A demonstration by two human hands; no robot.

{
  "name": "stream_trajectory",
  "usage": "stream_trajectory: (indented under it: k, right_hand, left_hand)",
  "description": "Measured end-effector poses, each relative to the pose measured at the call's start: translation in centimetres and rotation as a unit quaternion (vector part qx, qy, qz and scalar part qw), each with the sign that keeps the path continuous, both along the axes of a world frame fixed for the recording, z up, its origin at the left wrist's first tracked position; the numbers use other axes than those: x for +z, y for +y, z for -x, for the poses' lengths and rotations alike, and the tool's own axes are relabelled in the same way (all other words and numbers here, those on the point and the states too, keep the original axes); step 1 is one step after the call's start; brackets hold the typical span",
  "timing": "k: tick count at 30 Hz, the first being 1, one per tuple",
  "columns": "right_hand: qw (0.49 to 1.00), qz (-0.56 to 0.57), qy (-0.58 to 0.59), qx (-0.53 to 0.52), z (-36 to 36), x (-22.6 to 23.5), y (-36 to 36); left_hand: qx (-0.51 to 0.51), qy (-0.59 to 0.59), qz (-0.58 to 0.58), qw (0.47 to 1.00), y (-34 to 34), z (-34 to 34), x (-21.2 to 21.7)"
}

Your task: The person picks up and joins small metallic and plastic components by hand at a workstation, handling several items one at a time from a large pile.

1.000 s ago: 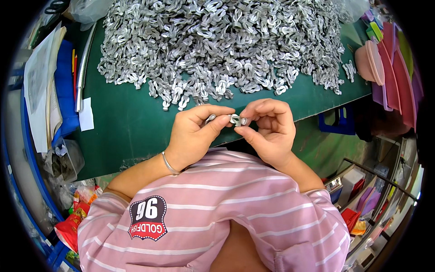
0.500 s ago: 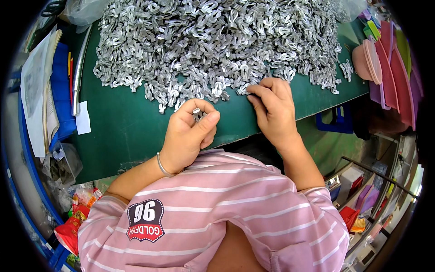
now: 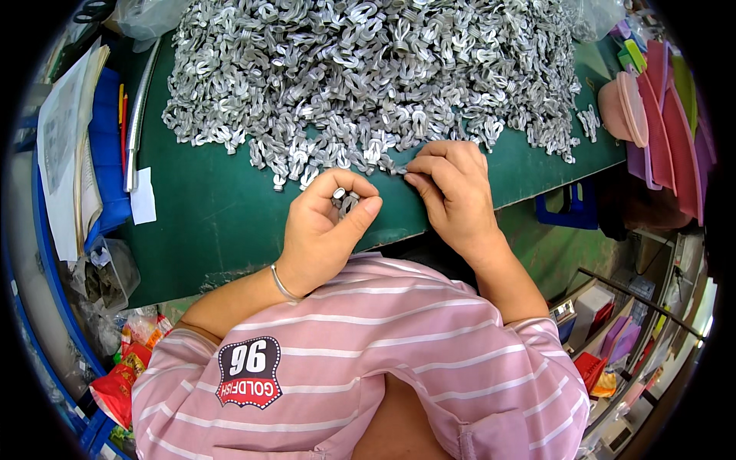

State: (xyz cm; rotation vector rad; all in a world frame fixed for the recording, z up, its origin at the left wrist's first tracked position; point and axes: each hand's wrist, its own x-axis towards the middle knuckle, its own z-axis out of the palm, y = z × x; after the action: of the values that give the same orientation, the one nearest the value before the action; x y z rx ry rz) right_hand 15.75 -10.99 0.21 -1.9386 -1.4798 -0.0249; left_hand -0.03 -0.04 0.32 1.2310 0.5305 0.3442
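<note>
A large heap of small silver looped metal parts [image 3: 368,84] spreads over the far side of the green table [image 3: 207,222]. My left hand [image 3: 322,226] is curled above the near part of the table, with a few of these small metal parts [image 3: 346,201] in its palm behind the thumb. Just to its right, my right hand [image 3: 458,195] pinches one metal part [image 3: 397,170] between thumb and forefinger at the heap's near edge. The fingertips partly hide that piece, so its exact shape is unclear.
At the left stand a blue file holder [image 3: 107,149] with papers, pencils and a long metal strip [image 3: 142,115]. A white slip [image 3: 143,195] lies nearby. Pink containers [image 3: 622,107] stand at the far right, beside a few stray metal parts [image 3: 589,123].
My right hand has drawn back from the heap and left toward my left hand, a metal part now showing at its fingertips. The left hand has opened slightly, showing more of its metal parts.
</note>
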Motion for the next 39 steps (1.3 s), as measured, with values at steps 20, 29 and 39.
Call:
stream_trajectory:
  k: [20,29,39]
  right_hand:
    - [0.860,-0.086,0.499,0.068,2.6,0.8,-0.6]
    - [0.812,-0.106,0.564,0.105,2.6,-0.4,-0.7]
    - [0.876,-0.064,0.456,0.142,2.0,-0.8,-0.9]
  left_hand:
    - [0.017,-0.011,0.031,0.999,0.2,0.1,0.6]
    - [0.018,-0.082,-0.094,0.992,0.2,0.0,0.2]
    - [-0.009,-0.087,-0.172,0.981,0.5,0.2,0.4]
